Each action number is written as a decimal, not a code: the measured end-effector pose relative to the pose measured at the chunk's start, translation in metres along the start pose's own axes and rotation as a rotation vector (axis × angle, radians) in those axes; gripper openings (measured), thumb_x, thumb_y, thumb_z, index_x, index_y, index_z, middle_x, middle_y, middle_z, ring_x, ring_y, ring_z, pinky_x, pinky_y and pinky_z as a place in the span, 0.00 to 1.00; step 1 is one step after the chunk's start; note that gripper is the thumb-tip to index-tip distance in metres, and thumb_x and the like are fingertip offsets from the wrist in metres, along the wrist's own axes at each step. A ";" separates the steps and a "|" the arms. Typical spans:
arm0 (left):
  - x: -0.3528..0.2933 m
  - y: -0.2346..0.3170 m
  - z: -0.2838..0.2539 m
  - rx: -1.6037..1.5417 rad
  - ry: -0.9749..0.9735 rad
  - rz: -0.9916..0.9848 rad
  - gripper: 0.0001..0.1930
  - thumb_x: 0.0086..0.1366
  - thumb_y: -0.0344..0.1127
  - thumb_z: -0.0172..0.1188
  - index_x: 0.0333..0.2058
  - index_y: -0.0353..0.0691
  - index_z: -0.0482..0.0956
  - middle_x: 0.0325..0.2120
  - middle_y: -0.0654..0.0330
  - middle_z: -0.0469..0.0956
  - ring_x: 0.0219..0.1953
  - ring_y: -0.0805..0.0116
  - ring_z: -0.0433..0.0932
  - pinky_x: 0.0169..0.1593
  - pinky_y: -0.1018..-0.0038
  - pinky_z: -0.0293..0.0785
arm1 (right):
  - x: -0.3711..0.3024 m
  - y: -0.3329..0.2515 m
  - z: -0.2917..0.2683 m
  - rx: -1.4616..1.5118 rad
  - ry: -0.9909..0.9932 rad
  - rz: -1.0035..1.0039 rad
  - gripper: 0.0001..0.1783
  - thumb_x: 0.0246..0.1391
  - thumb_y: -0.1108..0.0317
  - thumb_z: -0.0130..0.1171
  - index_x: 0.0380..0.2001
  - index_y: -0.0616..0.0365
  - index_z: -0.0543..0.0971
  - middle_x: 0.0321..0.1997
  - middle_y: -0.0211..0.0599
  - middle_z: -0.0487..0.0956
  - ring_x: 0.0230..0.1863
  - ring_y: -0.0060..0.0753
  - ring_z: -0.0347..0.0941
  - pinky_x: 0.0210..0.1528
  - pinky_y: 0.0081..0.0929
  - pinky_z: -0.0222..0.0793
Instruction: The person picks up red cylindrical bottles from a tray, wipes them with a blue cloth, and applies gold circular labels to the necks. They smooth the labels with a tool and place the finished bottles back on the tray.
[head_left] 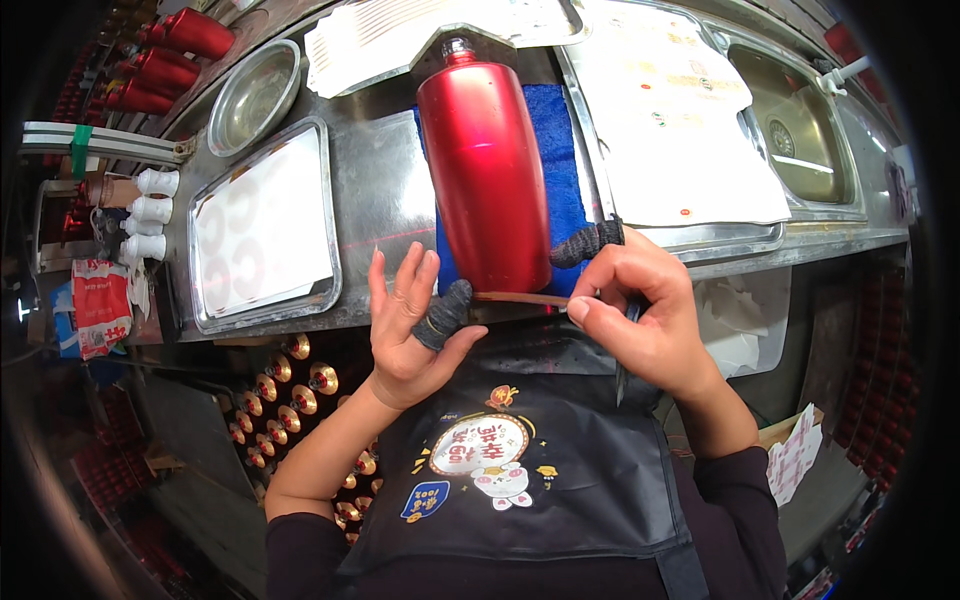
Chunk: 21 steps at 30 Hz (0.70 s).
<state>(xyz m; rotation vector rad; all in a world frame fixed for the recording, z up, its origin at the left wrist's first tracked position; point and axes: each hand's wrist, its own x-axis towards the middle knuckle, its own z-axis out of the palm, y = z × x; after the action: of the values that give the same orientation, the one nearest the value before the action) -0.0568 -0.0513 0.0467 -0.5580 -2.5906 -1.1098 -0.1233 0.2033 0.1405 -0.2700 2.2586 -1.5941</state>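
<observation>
A glossy red bottle (485,170) lies on its side on a blue cloth (565,150), its dark threaded neck pointing away from me. Just in front of its base, a thin brownish strip (520,298) stretches between my hands. My left hand (410,315) is open with fingers spread, and the strip's left end touches its dark-wrapped finger. The other end is pinched between thumb and finger of my right hand (640,310), which has a dark wrap on one finger too. A slim, pointed metal tool (621,375) sticks out below the right hand, partly hidden by it.
On the left are a metal tray (335,240) with a printed sheet and a round metal bowl (255,98). White printed sheets (680,120) cover a tray at right, beside a sink (800,130). Several gold-capped bottles (303,398) stand below the bench; more red bottles (165,68) lie far left.
</observation>
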 end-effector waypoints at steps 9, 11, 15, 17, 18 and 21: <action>0.007 -0.001 0.006 0.082 -0.020 0.115 0.22 0.50 0.33 0.76 0.46 0.38 0.84 0.66 0.41 0.67 0.64 0.37 0.70 0.67 0.32 0.46 | 0.002 0.021 -0.005 0.024 0.070 0.075 0.03 0.49 0.74 0.65 0.26 0.61 0.80 0.31 0.30 0.72 0.26 0.15 0.67 0.29 0.16 0.62; 0.013 0.000 0.004 0.119 -0.032 0.158 0.23 0.51 0.33 0.75 0.48 0.40 0.84 0.66 0.41 0.65 0.65 0.37 0.69 0.68 0.32 0.45 | 0.002 0.025 -0.005 0.011 0.066 0.094 0.04 0.49 0.74 0.65 0.26 0.62 0.80 0.32 0.30 0.73 0.27 0.16 0.69 0.30 0.16 0.63; 0.025 0.006 0.000 0.173 -0.018 0.215 0.22 0.48 0.33 0.75 0.46 0.47 0.86 0.66 0.41 0.66 0.65 0.36 0.69 0.68 0.32 0.45 | 0.003 0.028 -0.003 0.015 0.056 0.089 0.04 0.50 0.74 0.65 0.27 0.62 0.80 0.32 0.30 0.73 0.27 0.16 0.69 0.29 0.16 0.63; 0.032 0.010 -0.002 0.201 -0.007 0.237 0.22 0.47 0.33 0.75 0.45 0.50 0.86 0.65 0.42 0.68 0.65 0.35 0.69 0.68 0.32 0.45 | 0.004 0.029 -0.002 0.011 0.051 0.086 0.04 0.50 0.74 0.65 0.27 0.62 0.80 0.32 0.30 0.72 0.27 0.16 0.69 0.29 0.16 0.63; 0.036 0.013 -0.002 0.215 -0.001 0.247 0.22 0.47 0.33 0.74 0.45 0.51 0.87 0.64 0.42 0.68 0.65 0.35 0.69 0.68 0.32 0.45 | 0.005 0.030 -0.002 0.010 0.050 0.087 0.04 0.50 0.74 0.65 0.27 0.62 0.80 0.33 0.30 0.72 0.27 0.16 0.69 0.29 0.16 0.63; 0.047 0.023 -0.001 0.265 -0.026 0.264 0.22 0.46 0.33 0.73 0.44 0.52 0.87 0.63 0.45 0.71 0.65 0.34 0.68 0.68 0.31 0.43 | 0.006 0.033 0.001 0.022 0.050 0.094 0.05 0.51 0.74 0.66 0.27 0.62 0.80 0.32 0.29 0.72 0.27 0.15 0.67 0.29 0.16 0.62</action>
<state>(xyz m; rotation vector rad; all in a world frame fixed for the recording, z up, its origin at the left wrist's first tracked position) -0.0885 -0.0257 0.0806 -0.8225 -2.5354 -0.6677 -0.1264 0.2118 0.1079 -0.1174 2.2547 -1.5932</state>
